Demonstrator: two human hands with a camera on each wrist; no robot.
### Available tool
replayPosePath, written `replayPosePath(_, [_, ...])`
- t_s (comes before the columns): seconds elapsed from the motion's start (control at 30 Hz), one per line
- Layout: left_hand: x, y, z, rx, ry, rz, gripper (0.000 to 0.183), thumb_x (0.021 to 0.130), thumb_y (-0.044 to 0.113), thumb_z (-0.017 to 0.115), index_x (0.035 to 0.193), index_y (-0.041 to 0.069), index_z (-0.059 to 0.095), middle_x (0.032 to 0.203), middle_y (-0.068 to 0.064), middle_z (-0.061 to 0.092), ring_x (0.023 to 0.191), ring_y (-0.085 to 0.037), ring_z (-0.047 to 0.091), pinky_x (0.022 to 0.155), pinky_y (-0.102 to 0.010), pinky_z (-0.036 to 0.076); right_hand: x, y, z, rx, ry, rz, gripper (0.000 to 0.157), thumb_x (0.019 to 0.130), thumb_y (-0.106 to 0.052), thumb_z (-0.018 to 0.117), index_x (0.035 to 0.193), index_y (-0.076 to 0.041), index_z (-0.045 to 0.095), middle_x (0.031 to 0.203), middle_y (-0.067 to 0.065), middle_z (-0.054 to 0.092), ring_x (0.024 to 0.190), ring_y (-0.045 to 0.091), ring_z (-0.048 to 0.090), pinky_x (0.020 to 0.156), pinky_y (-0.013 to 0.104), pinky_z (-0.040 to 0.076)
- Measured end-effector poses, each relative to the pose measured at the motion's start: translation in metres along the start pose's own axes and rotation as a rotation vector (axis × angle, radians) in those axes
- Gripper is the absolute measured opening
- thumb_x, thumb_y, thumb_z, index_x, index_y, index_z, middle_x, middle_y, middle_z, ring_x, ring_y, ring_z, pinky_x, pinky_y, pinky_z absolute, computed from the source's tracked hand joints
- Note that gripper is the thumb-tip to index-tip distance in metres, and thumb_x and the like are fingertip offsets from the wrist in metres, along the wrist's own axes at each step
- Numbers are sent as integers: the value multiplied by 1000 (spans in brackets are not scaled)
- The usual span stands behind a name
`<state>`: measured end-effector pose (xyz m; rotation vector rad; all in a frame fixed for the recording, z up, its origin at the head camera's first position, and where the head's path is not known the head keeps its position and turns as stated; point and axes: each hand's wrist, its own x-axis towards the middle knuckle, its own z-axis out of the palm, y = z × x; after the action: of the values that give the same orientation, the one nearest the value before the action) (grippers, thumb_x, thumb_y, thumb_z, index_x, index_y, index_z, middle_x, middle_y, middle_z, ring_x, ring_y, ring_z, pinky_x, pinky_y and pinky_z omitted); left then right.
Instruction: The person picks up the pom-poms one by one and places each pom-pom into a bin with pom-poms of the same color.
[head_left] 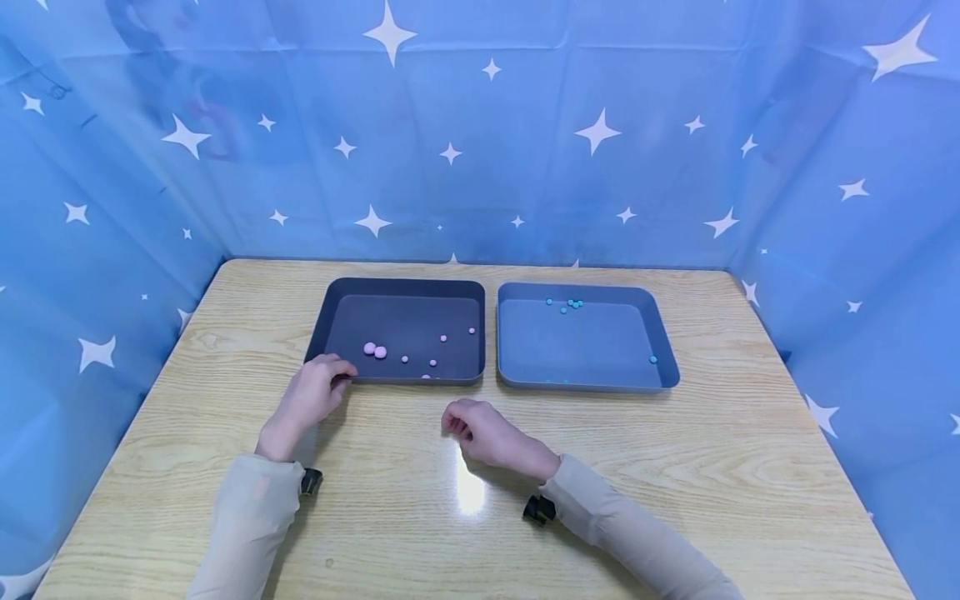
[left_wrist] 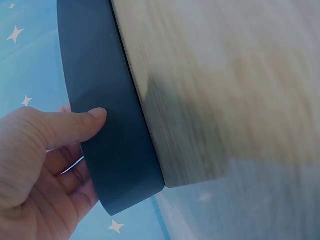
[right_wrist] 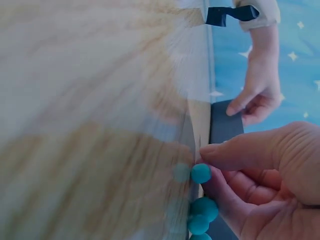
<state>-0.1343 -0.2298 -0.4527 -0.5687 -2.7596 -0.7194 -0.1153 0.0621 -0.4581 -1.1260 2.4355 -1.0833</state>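
My left hand grips the near left corner of a dark tray. In the left wrist view the thumb lies on the outer wall, with the fingers curled over to the other side. Pink balls, two of them larger, lie inside that tray. My right hand is low over the table, in front of the gap between the trays. Its thumb and forefinger pinch a small teal ball, close to the tabletop. More teal balls show beside these fingers; the hand hides them in the head view.
To the right of the dark tray stands a blue-grey tray with several small teal balls along its far wall and another near its right wall. Both trays sit on a wooden table. A blue star-patterned curtain hangs around the table.
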Motion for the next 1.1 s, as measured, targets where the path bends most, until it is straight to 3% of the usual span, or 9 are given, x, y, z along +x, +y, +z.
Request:
replayPosePath(0.2, [1,1,-1,0,-18,-19,13,75,-11,66,83,-1,70,82,-11,66,81,-29,62,73,-44,52,1,0,-3,49,28,13,33,67,23,49,91,3,60,87,11,63,80,21,61,72,22,52])
replayPosePath(0.53, [1,0,0,0,-16,-12,13,75,-11,66,83,-1,70,82,-11,66,80,-29,62,72,-43,52,7,1,-15,200,105,21,25,74,19,54,96,7,57,95,19,61,86,28,61,76,20,52])
replayPosePath(0.83, [1,1,-1,0,-9,-3,13,75,-11,66,82,-2,69,81,-11,65,79,-29,62,72,-43,52,13,-3,-32,221,188,-19,23,78,16,58,99,6,58,97,21,60,87,33,61,77,23,52])
replayPosePath(1.1, [-1,0,1,7,4,7,13,74,-12,66,82,-2,69,80,-10,65,77,-28,61,70,-42,52,26,-2,-43,234,260,10,19,81,10,62,98,3,60,97,21,62,87,27,62,76,26,53])
